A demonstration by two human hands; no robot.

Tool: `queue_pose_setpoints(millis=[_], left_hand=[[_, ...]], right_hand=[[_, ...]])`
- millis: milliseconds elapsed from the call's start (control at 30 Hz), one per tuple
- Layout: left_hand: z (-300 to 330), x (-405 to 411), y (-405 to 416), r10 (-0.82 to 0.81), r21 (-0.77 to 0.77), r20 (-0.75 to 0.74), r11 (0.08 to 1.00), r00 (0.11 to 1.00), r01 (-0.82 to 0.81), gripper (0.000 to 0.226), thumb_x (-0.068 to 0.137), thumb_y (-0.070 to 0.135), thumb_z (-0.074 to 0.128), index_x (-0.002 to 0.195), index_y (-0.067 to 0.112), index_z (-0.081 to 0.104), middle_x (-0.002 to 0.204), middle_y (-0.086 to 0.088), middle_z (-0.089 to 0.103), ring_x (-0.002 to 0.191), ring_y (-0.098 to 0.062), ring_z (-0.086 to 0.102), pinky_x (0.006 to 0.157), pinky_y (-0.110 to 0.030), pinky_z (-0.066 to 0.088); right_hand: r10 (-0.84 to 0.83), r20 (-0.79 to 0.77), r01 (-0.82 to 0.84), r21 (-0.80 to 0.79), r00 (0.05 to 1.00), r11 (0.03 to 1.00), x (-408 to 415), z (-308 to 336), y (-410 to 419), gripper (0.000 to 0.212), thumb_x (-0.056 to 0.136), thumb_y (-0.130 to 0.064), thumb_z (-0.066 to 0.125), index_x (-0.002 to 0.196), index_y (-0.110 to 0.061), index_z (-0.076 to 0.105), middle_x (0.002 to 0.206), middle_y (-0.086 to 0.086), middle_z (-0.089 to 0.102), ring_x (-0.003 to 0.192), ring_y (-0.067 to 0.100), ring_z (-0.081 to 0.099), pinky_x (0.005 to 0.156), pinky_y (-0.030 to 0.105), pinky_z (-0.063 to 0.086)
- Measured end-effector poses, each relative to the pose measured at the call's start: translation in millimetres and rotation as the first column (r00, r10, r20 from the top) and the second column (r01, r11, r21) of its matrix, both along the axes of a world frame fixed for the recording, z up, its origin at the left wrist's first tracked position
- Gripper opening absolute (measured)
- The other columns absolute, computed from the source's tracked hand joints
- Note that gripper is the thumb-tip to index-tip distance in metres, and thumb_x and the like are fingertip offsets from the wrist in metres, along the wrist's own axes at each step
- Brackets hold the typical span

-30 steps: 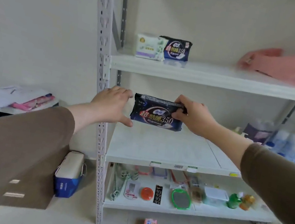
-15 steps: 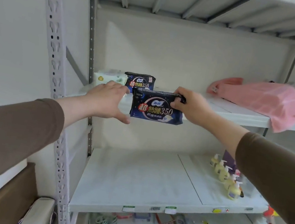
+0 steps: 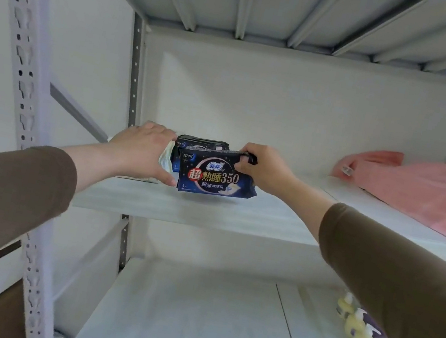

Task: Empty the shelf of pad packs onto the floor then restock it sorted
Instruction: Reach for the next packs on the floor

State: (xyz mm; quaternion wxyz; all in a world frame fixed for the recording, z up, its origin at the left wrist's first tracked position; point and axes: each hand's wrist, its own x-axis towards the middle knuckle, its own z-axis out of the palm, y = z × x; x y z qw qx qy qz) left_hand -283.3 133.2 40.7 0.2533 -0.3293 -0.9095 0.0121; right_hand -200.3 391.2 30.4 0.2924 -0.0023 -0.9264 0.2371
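Up on the upper shelf (image 3: 237, 216), right hand (image 3: 265, 168) pinches the dark pad pack (image 3: 214, 177) by its top corner, upright near the front. Left hand (image 3: 141, 151) spreads against a pale pack (image 3: 166, 159), probably steadying it beside another dark pack (image 3: 202, 143).

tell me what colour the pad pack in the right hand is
Dark navy blue with red and gold lettering: the pad pack, clearest in the head view.

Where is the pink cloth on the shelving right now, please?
In the head view, the pink cloth lies at the right end of the upper shelf, well right of the dark pad pack and both hands.
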Motion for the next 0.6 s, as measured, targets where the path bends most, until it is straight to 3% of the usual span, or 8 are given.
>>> queue_pose_setpoints(millis=[133,400,600], left_hand=[[-1,-29,5,0.002,-0.036,-0.028,0.999,1.0,-0.003,0.11,0.063,0.077,0.069,0.149,0.021,0.03,0.15,0.0,0.039,0.139,-0.02,0.031,0.108,-0.04,0.035],[6,-80,15,-0.002,-0.004,-0.022,1.0,1.0,0.002,0.112,0.065,0.076,0.069,0.152,0.02,0.025,0.153,-0.001,0.035,0.142,-0.021,0.027,0.112,-0.041,0.033],[8,-100,28,0.009,0.002,-0.017,1.0,1.0,-0.009,0.11,0.067,0.077,0.067,0.151,0.018,0.027,0.151,-0.001,0.037,0.14,-0.021,0.03,0.109,-0.042,0.034]], right_hand=[[-0.026,0.016,0.026,0.004,1.0,1.0,-39,-4,4,0.012,0.089,-0.02,0.065,0.093,-0.009,0.062,0.08,0.006,0.063,0.069,0.027,0.059,0.068,0.041,0.053],[-0.121,0.02,0.12,0.032,0.992,0.992,-107,-8,9,0.007,0.091,-0.023,0.063,0.09,-0.017,0.059,0.085,0.002,0.061,0.075,0.024,0.055,0.056,0.028,0.037],[-0.116,0.05,0.119,-0.073,0.992,0.99,-142,-15,14,0.022,0.092,-0.027,0.064,0.104,-0.015,0.051,0.094,0.005,0.064,0.075,0.026,0.061,0.059,0.031,0.045]])
